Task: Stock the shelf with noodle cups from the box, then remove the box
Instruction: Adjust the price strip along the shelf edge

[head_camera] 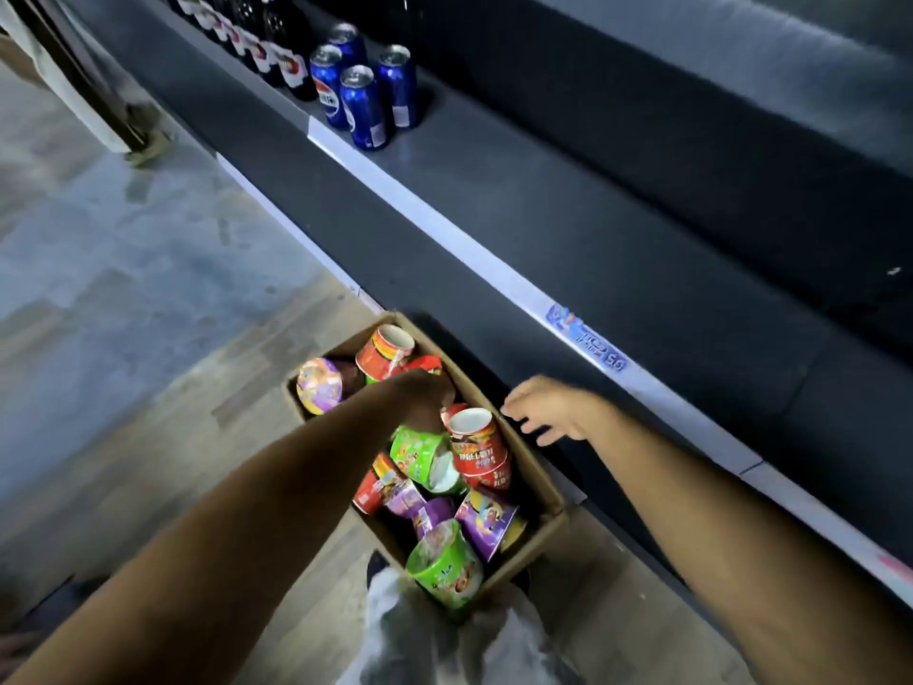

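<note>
box: an open cardboard box (531, 479) stood on the floor (123, 289), close against the foot of the shelving, its long side running along the shelf front.
noodle cups: the noodle cups (435, 467) lay jumbled inside the box, tipped at all angles (red, green and purple wrappers); none stood on the shelf.
red cup: one red cup (478, 447) sat near the box's shelf-side wall, mouth up and tilted.
green cup: one green cup (444, 566) leaned over the box's near corner.
left hand: the left hand (420, 388) reached down into the far half of the box among the cups; fingers were curled downward, but whether they gripped a cup could not be told.
right hand: the right hand (548, 407) hovered just above the box's shelf-side rim, fingers spread and loose, holding nothing.
shelf: the dark shelf (568, 229) lay bare along most of its front edge, with a pale price strip (494, 259) and a blue label (588, 343) on that edge.
cans: four blue cans (363, 86) stood upright near the shelf's far end, by its front edge.
bottles: dark bottles (276, 47) stood in a row beyond the cans.
</note>
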